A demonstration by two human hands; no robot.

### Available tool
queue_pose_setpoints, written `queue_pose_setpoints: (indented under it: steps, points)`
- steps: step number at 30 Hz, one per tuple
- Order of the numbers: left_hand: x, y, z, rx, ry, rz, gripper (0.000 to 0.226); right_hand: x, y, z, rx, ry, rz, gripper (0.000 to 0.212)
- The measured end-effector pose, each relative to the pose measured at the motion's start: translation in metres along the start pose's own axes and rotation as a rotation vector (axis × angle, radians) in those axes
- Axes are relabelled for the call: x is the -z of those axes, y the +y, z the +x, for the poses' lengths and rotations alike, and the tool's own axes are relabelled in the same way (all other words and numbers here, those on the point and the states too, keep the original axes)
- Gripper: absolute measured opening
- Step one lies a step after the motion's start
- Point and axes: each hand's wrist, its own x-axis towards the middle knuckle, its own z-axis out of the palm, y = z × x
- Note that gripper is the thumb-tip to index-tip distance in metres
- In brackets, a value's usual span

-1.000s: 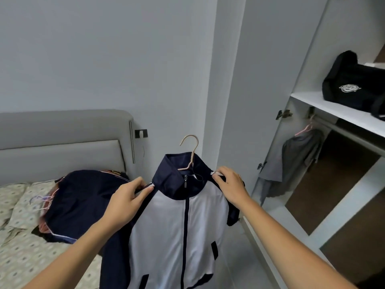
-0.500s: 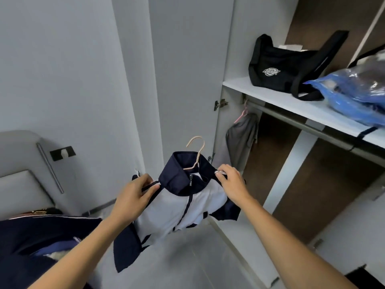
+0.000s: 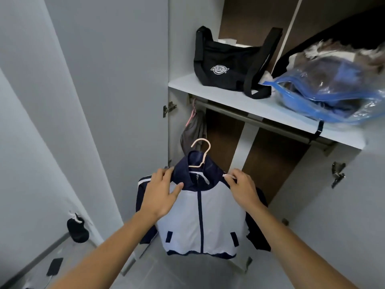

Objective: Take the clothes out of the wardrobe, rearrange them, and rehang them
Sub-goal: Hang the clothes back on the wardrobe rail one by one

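A navy and white zip jacket [image 3: 200, 224] hangs on a pale pink hanger [image 3: 201, 152], held up in front of the open wardrobe. My left hand [image 3: 161, 192] grips the jacket's left shoulder beside the collar. My right hand [image 3: 242, 187] pinches the right shoulder at the hanger's end. The hanger's hook stands free, below the metal rail [image 3: 260, 124]. A grey garment [image 3: 192, 134] hangs on a pink hanger at the rail's left end.
On the white shelf [image 3: 208, 90] above the rail sit a black shoulder bag [image 3: 225, 63] and a blue vacuum bag of clothes [image 3: 325, 92]. The open wardrobe door [image 3: 129, 80] stands at the left. A black object [image 3: 77, 230] and a dark phone [image 3: 54, 265] lie low left.
The view has swung from the bed to face the wardrobe. Both hands have carried the jacket along and raised it toward the rail.
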Motion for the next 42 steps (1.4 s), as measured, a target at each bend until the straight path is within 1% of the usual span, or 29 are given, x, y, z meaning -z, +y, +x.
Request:
queue_pose_setpoints:
  steps: [3, 6, 10, 14, 17, 19, 22, 26, 31, 33, 35, 39, 40, 41, 42]
  points:
    - [-0.013, 0.015, 0.042, -0.065, -0.066, -0.153, 0.066, -0.002, -0.003, 0.001, -0.036, 0.057, -0.019, 0.021]
    - [-0.026, 0.039, 0.072, -0.108, -0.086, -0.246, 0.064, -0.005, -0.004, -0.001, -0.093, 0.107, -0.072, 0.017]
    - [-0.045, 0.067, 0.102, -0.125, -0.064, -0.271, 0.068, -0.009, 0.001, 0.003, -0.155, 0.165, -0.093, 0.018]
    - [-0.067, 0.095, 0.123, -0.155, -0.04, -0.293, 0.052, -0.023, 0.004, 0.012, -0.213, 0.194, -0.043, 0.024]
    - [-0.077, 0.109, 0.137, -0.135, -0.011, -0.303, 0.05, -0.035, 0.004, 0.025, -0.225, 0.189, 0.039, 0.024]
    - [-0.08, 0.112, 0.147, -0.136, 0.024, -0.289, 0.042, -0.042, 0.004, 0.034, -0.232, 0.171, 0.09, 0.023]
    - [-0.08, 0.11, 0.168, -0.121, 0.114, -0.233, 0.019, -0.049, 0.002, 0.048, -0.247, 0.124, 0.129, 0.019]
    - [-0.079, 0.106, 0.196, -0.122, 0.17, -0.086, 0.026, -0.054, 0.007, 0.063, -0.226, 0.059, 0.16, 0.016]
    - [-0.078, 0.097, 0.211, -0.13, 0.168, -0.022, 0.027, -0.058, 0.013, 0.078, -0.187, -0.002, 0.221, 0.017]
    - [-0.078, 0.093, 0.215, -0.143, 0.147, -0.022, 0.027, -0.059, 0.015, 0.082, -0.186, -0.016, 0.231, 0.021]
    - [-0.077, 0.089, 0.222, -0.172, 0.133, -0.025, 0.027, -0.062, 0.02, 0.087, -0.178, -0.039, 0.253, 0.029]
    - [-0.072, 0.069, 0.236, -0.24, 0.116, -0.049, 0.029, -0.064, 0.027, 0.095, -0.157, -0.094, 0.399, 0.038]
    - [-0.069, 0.064, 0.239, -0.259, 0.11, -0.06, 0.029, -0.065, 0.028, 0.1, -0.154, -0.096, 0.382, 0.038]
    - [-0.067, 0.06, 0.241, -0.277, 0.103, -0.068, 0.028, -0.065, 0.029, 0.106, -0.15, -0.095, 0.35, 0.033]
    - [-0.064, 0.056, 0.243, -0.294, 0.094, -0.077, 0.028, -0.066, 0.03, 0.114, -0.157, -0.086, 0.309, 0.023]
